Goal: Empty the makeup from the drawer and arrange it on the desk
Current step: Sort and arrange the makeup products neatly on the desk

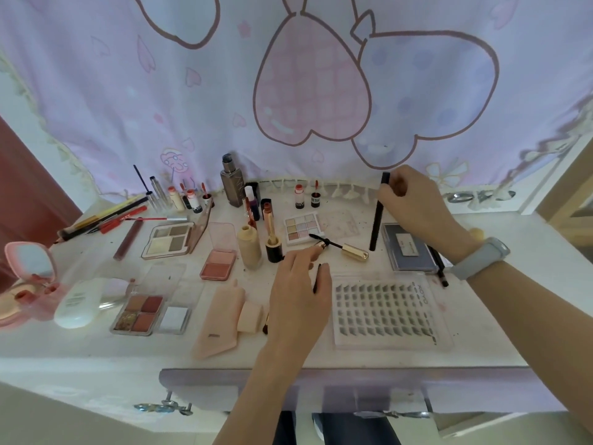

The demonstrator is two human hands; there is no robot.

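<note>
R hand [405, 187] pinching black tube [378, 216], upright

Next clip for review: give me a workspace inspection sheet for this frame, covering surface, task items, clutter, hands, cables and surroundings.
Surface: white desk, lightly stained, crowded with makeup.
Job's things: eyeshadow palettes, blush compact, foundation bottle standing at the back, lip tubes upright, pencils at far left, tray of lash clusters front right, open mascara wand lying centre.
Clutter: pink mirror compact at left edge; white tube.
Hands: left hand holds a thin dark pencil; right hand holds a black stick upright, wristband on that wrist.
Cables: nothing seen.
Surroundings: pink cartoon curtain behind; drawer fronts below.
</note>
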